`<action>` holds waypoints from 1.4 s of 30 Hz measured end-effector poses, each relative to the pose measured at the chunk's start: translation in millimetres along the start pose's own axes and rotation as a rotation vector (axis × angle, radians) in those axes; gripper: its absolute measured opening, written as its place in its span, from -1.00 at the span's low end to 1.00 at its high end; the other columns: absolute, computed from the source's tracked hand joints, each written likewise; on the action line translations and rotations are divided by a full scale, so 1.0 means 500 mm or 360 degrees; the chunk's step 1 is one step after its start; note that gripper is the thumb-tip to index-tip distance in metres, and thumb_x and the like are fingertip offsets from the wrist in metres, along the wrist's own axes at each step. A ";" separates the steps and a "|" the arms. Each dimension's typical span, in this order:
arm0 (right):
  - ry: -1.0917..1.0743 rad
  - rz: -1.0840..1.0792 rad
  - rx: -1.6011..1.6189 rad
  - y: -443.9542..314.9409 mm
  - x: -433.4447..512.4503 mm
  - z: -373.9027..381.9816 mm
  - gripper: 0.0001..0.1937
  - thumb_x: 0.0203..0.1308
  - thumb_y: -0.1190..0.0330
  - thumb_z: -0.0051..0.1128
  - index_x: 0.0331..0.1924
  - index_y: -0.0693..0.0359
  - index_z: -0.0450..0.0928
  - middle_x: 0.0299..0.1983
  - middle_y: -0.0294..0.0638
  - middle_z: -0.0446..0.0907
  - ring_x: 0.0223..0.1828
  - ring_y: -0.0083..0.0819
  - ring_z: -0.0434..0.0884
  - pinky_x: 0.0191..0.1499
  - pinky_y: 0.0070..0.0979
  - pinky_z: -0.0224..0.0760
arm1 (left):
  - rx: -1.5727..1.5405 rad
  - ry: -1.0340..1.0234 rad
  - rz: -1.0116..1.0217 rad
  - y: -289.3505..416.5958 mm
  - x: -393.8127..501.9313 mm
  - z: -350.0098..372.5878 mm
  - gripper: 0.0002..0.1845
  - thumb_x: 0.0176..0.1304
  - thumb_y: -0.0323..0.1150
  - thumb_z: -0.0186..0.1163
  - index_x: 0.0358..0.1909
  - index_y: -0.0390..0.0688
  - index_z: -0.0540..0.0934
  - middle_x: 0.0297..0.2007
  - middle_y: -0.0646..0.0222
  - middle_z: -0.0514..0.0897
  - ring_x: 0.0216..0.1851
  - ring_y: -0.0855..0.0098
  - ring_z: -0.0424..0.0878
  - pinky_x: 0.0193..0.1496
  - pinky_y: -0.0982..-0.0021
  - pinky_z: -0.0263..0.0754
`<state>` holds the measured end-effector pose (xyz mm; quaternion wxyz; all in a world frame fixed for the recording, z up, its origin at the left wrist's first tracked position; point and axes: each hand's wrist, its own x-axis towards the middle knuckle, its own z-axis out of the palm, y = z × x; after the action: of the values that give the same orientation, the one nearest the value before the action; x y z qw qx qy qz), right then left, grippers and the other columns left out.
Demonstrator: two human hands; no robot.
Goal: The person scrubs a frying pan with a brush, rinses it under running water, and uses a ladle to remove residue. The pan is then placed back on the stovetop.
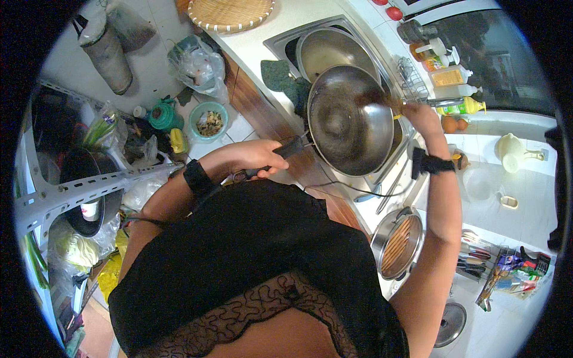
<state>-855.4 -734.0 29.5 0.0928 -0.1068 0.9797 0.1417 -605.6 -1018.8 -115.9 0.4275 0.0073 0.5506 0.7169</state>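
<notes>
A dark metal wok (344, 121) is tilted over the sink, its inside facing up. My left hand (264, 159) is closed around its black handle. On the far side of the wok, my right hand (421, 117) grips a brown brush or whisk (380, 99), partly blurred, whose head lies against the upper right inside of the wok. A large metal basin (333, 51) stands in the steel sink (347, 21) behind the wok. Dark green cloth or scouring material (276, 75) hangs over the counter edge beside the basin.
A woven bamboo tray (230, 13) rests on the counter. Bottles (447, 77) line the window ledge. A steamer pot (397, 246) stands at right. On the floor are a green bowl of scraps (209, 121) and a plastic bag (197, 67). A metal shelf (89, 190) stands at left.
</notes>
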 end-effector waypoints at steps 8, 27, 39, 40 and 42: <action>-0.1116 -0.0881 0.0844 -0.036 -0.133 -0.012 -0.60 0.14 0.09 0.23 0.01 0.08 0.62 -0.54 -0.36 0.61 -0.56 -0.62 0.50 -0.54 -0.60 0.33 | 0.0060 -0.0048 0.0075 -0.005 0.009 -0.006 -0.80 0.28 -0.31 0.12 -0.36 -0.16 0.33 -0.60 0.52 0.42 -0.68 0.66 0.34 -0.65 0.54 0.22; -0.0185 -0.0567 0.1112 -0.048 -0.020 0.012 -0.59 0.15 0.08 0.22 0.00 0.15 0.61 -0.36 -0.22 0.69 -0.34 -0.49 0.62 -0.24 -0.50 0.48 | 0.0117 0.0066 -0.0041 0.000 0.000 0.005 -0.80 0.25 -0.28 0.14 -0.35 -0.15 0.37 -0.59 0.52 0.44 -0.62 0.64 0.37 -0.57 0.57 0.23; -0.1170 -0.0578 0.0647 -0.049 -0.139 -0.009 -0.63 0.10 0.04 0.21 -0.09 0.05 0.67 -0.51 -0.32 0.62 -0.59 -0.63 0.49 -0.53 -0.61 0.36 | -0.0608 0.0008 -0.0022 -0.015 0.011 -0.009 -0.76 0.33 -0.20 0.09 -0.30 -0.18 0.44 -0.59 0.49 0.46 -0.66 0.66 0.36 -0.66 0.57 0.25; -0.1125 -0.0865 0.0975 -0.069 -0.122 -0.008 -0.66 0.14 0.10 0.20 -0.04 0.03 0.65 -0.49 -0.34 0.63 -0.59 -0.63 0.49 -0.52 -0.64 0.35 | -0.0487 -0.0100 -0.0029 -0.011 0.013 -0.011 -0.75 0.34 -0.17 0.07 -0.31 -0.16 0.43 -0.60 0.51 0.45 -0.68 0.67 0.34 -0.67 0.59 0.21; -0.0617 -0.0719 0.1069 -0.088 -0.069 0.003 -0.67 0.15 0.15 0.20 -0.02 0.05 0.63 -0.38 -0.28 0.68 -0.50 -0.52 0.58 -0.39 -0.58 0.43 | -0.0219 -0.0252 -0.0065 -0.003 0.020 -0.014 -0.73 0.36 -0.11 0.03 -0.34 -0.10 0.40 -0.62 0.56 0.42 -0.71 0.70 0.29 -0.68 0.61 0.15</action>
<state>-811.8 -768.6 24.1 0.3329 -0.2536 0.8880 -0.1905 -614.5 -1018.3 -124.2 0.4837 0.0235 0.4646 0.7414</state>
